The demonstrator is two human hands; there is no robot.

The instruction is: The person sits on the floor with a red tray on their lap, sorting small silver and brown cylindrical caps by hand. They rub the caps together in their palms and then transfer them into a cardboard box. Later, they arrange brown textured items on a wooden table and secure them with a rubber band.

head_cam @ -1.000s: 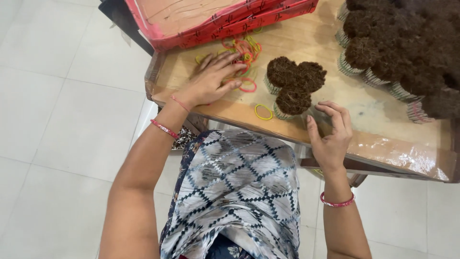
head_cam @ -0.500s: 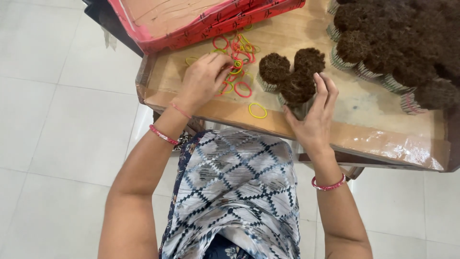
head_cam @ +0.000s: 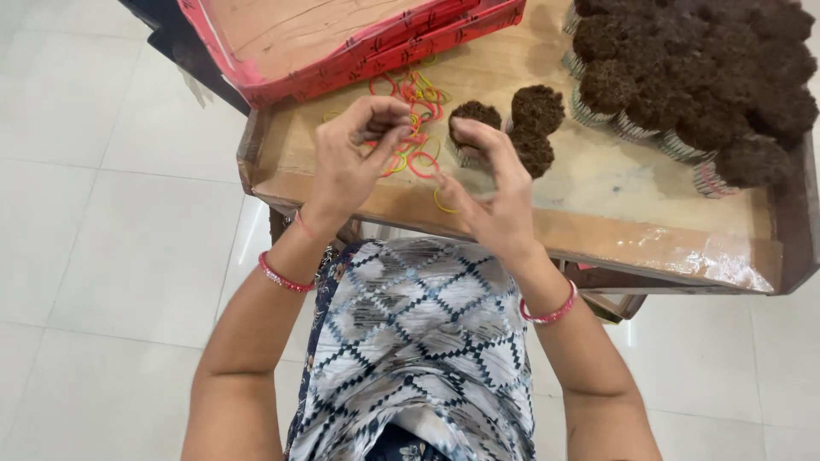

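At the far left lies pale tiled floor (head_cam: 102, 213), and above it the corner of a wooden tray table (head_cam: 598, 213) whose surface is wrapped in clear film. On its upper left rests one red-rimmed flat box (head_cam: 342, 43), tilted across the corner. Just below the box a loose scatter of rubber bands (head_cam: 410, 90) lies on the wood, red, yellow and orange, too tangled to count exactly but well over six. The left hand (head_cam: 354, 158) hovers over these bands with the fingers curled inward and thumb and forefinger pinched together; a thin band seems to be caught between them, though it is too small to tell for certain. Its wrist carries one pink bangle (head_cam: 282, 277). Just right of it, the right hand (head_cam: 491, 196) is half closed, fingers bent and tips pressed against one dark brown bundle (head_cam: 472, 119) in a pleated paper cup, which it holds close to the left hand's fingertips. One yellow band (head_cam: 444, 203) lies beneath this hand. Its wrist also wears one pink bangle (head_cam: 551, 312). Beside the held bundle sit two more brown bundles (head_cam: 536, 124), touching each other. Far right, a heaped pile of similar bundles (head_cam: 692, 77), roughly a dozen, fills the tray's corner.
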